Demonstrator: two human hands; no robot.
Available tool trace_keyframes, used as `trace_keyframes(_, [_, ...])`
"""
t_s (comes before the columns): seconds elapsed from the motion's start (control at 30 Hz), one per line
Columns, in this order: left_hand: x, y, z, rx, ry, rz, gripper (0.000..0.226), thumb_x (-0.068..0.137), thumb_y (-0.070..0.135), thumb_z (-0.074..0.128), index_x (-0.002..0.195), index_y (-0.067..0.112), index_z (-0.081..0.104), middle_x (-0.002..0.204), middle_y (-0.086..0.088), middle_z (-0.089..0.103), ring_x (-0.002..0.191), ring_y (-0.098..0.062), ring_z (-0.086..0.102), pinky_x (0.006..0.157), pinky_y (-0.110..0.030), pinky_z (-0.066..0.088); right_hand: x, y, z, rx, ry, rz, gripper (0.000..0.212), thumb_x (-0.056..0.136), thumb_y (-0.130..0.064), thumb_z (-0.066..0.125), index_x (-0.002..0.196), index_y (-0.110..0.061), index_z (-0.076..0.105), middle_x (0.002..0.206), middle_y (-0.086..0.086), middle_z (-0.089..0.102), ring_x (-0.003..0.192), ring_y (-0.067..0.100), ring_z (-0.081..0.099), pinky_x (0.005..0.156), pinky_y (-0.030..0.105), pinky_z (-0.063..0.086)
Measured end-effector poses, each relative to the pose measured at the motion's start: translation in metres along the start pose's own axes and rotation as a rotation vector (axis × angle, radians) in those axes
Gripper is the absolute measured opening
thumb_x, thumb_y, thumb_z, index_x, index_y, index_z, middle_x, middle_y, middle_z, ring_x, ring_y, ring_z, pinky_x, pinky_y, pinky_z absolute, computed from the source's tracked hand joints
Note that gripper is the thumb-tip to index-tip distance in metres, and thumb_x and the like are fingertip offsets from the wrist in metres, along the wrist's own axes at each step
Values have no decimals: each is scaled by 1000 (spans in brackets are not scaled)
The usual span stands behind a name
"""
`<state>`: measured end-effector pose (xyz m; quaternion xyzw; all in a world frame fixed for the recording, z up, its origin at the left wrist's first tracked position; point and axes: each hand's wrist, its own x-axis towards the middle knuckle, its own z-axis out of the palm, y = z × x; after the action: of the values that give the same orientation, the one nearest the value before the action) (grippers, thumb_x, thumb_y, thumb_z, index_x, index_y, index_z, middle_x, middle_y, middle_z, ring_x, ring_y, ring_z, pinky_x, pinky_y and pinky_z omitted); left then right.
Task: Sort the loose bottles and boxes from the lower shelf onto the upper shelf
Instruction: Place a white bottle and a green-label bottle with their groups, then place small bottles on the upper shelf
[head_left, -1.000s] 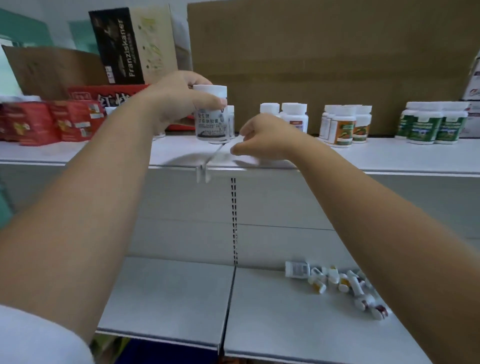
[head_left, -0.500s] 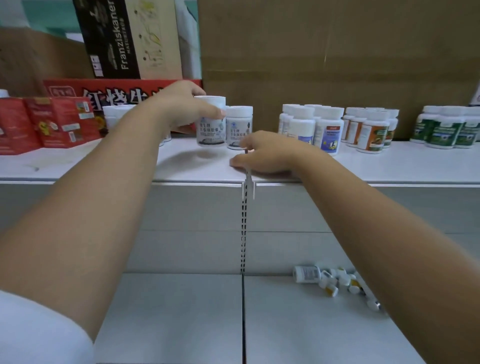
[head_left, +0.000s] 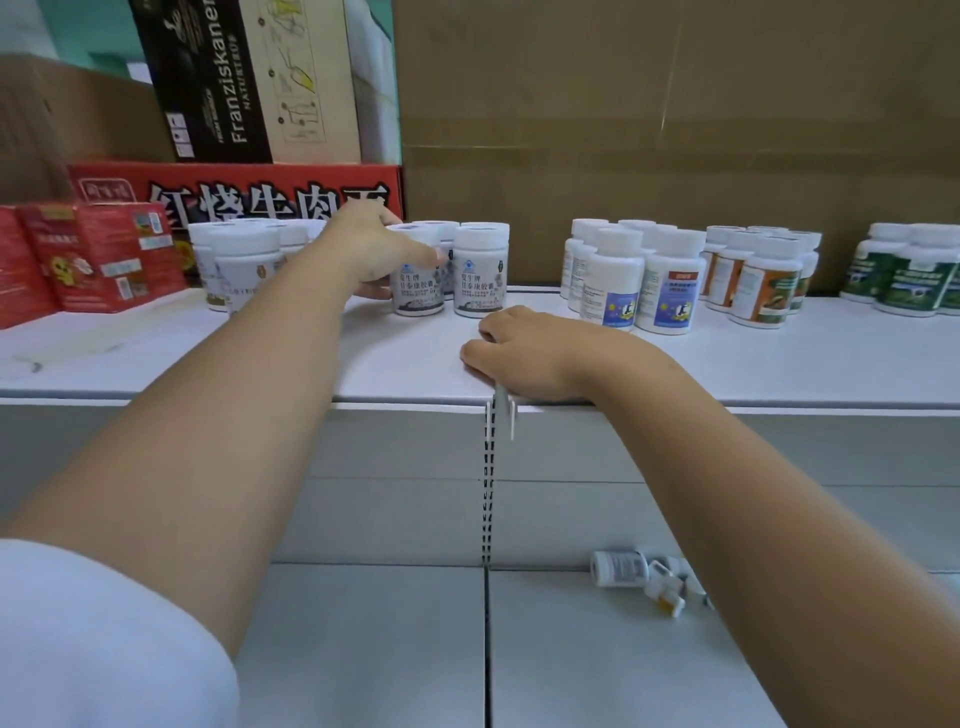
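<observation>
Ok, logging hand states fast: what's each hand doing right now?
Left hand: fingers curled round a white bottle standing on the upper shelf.
Right hand: rests on the shelf edge, fingers loosely bent, holding nothing visible.

A big brown cardboard sheet (head_left: 675, 130) stands at the back. Left of it lies a long red carton (head_left: 234, 189) (large characters across its face), with a black-and-cream beer box (head_left: 249, 78) rising behind it.

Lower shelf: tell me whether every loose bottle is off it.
No: several small bottles lie tipped over on the lower shelf, at its back edge.
</observation>
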<state>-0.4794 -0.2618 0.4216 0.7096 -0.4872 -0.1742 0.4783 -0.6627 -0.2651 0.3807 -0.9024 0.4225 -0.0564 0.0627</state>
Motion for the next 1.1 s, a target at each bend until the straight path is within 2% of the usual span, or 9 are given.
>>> trace_keyframes(0.13, [0,-4,2,-25,16,-4,41,70,21,89,101,18,61,104,-4,70,95,-20,69,78,-37,61,0,0,0,-9,0,-3,50,99,-50,29,130,-15,46,150,5,37,127,26,43,101,44,37])
trace_keyframes(0.37, [2,-10,0,3,-20,17,24,76,11,83,89,19,65,97,-1,69,93,-16,67,82,-35,60,-3,-2,-3,-17,-12,-5,48,99,-49,29,128,-15,47,149,5,37,126,27,43,96,41,35])
trace_keyframes(0.47, [-2,-7,-5,63,-37,-6,29,79,22,82,102,13,67,106,-5,70,97,-19,66,83,-39,60,-5,-4,-5,-13,-23,8,33,99,-49,31,108,-21,45,145,5,41,121,26,45,93,40,37])
trace_keyframes(0.57, [-11,-2,-14,312,-76,14,41,87,42,71,110,9,63,103,-5,66,90,-20,63,75,-36,55,-7,-5,-6,19,0,8,33,99,-47,35,91,-17,50,127,5,53,102,23,50,75,32,38])
trace_keyframes(0.63, [-26,-1,-20,525,-96,92,34,90,45,64,104,15,66,100,-4,65,86,-21,61,71,-33,50,-10,-6,-9,51,37,10,39,97,-46,42,98,-13,61,114,3,61,99,23,55,79,34,43])
trace_keyframes(0.73, [-50,-11,-24,661,-118,194,23,92,42,61,103,24,72,109,2,67,100,-23,61,89,-36,49,-21,-3,-13,103,159,24,39,96,-43,48,105,-11,68,105,5,68,100,24,61,89,36,48])
trace_keyframes(0.8, [-68,-18,-26,662,-93,229,22,93,42,60,105,28,71,108,4,66,101,-21,59,93,-36,47,-34,2,-14,134,238,46,34,96,-39,48,107,-15,70,109,3,69,102,22,62,92,36,50])
trace_keyframes(0.93, [-108,-22,-22,588,-23,310,19,96,45,55,105,34,67,104,7,60,101,-17,55,86,-35,43,-64,17,-13,145,328,76,29,94,-40,50,118,-30,65,126,-4,64,110,18,59,91,33,48])
trace_keyframes(1.1, [-155,-29,-12,522,93,362,26,95,47,55,112,31,66,109,5,64,101,-18,60,83,-37,47,-114,45,-8,126,425,132,36,96,-38,52,131,-31,59,137,-1,58,121,21,55,94,33,41])
